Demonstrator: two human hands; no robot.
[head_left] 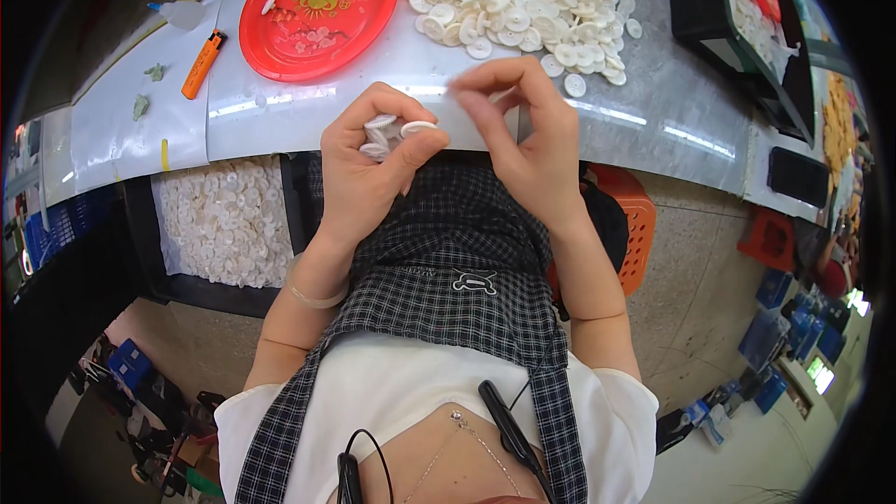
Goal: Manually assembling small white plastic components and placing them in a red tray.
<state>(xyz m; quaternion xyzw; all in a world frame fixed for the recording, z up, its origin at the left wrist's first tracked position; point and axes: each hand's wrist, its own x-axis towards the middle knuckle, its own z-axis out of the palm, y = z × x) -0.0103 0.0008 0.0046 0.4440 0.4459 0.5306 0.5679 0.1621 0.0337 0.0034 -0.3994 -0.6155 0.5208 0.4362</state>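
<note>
My left hand (366, 145) is closed on several white round discs, just in front of the table's near edge. One white disc (417, 128) sits pinched between its thumb and forefinger, while others (376, 143) rest inside the curled fingers. To the right, my right hand (527, 121) hovers close by, its fingertips smeared by motion, so whether they hold anything is unclear. A large pile of white discs (513, 0) lies on the table beyond both hands. Left of the pile is a red round plate (364, 33) with one small white disc (269, 5) on it.
An orange cutter (203, 65) and a small translucent bottle (182, 13) lie at the left on the grey table (252, 135). Below its edge stands a black crate of discs (224, 219). Right are another black crate (737, 47), a dark phone (798, 175) and an orange stool (635, 224).
</note>
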